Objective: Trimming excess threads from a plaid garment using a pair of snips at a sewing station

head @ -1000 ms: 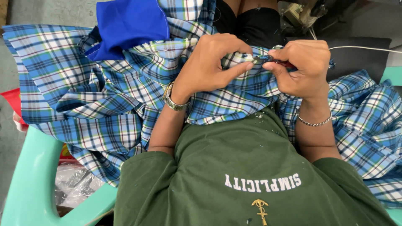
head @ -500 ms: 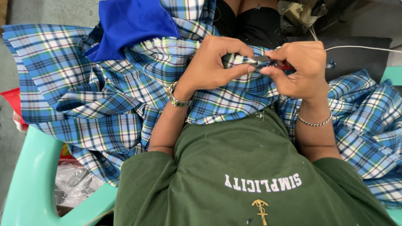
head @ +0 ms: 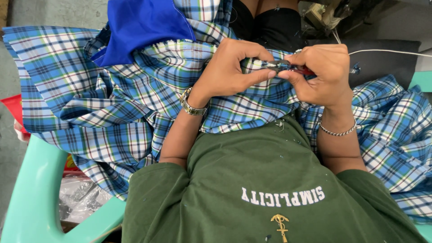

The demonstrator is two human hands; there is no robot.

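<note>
A mint-green plastic chair [head: 31, 198] filled the lower left corner, its curved arm sweeping toward the bottom edge, and another patch of the same green [head: 423, 81] showed at the right edge. Grey concrete floor [head: 49, 13] lay along the top left under even, soft light, with a red object [head: 12, 110] at the left edge and crumpled clear plastic [head: 81, 200] beneath the chair. At the top right stood a dark surface [head: 382, 63] crossed by a thin white cable [head: 391, 52], with blurred machine parts [head: 321, 13] behind it.
</note>
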